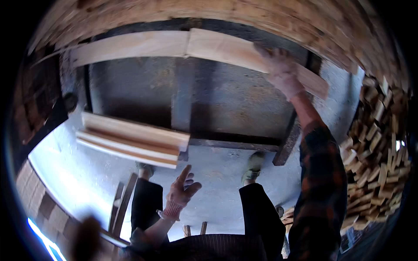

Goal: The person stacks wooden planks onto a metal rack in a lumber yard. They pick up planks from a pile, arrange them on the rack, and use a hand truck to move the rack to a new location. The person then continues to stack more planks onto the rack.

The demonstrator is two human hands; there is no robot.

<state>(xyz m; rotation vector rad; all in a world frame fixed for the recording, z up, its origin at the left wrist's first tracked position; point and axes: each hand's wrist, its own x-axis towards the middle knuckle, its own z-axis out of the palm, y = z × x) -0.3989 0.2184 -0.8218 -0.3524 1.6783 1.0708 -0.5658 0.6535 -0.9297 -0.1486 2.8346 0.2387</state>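
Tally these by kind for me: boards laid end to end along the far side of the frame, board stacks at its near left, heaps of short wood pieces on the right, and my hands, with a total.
End-to-end boards, left board and right board: 2
Board stack: 1
Wood heap: 1
Hands, left hand and right hand: 2
Total: 6

Pale tan boards [224, 47]; dark sleeve [323, 165], orange-brown plaid; black trousers [261, 209]; bluish-grey floor [217, 174]; dark garment [217, 245], pinstriped.
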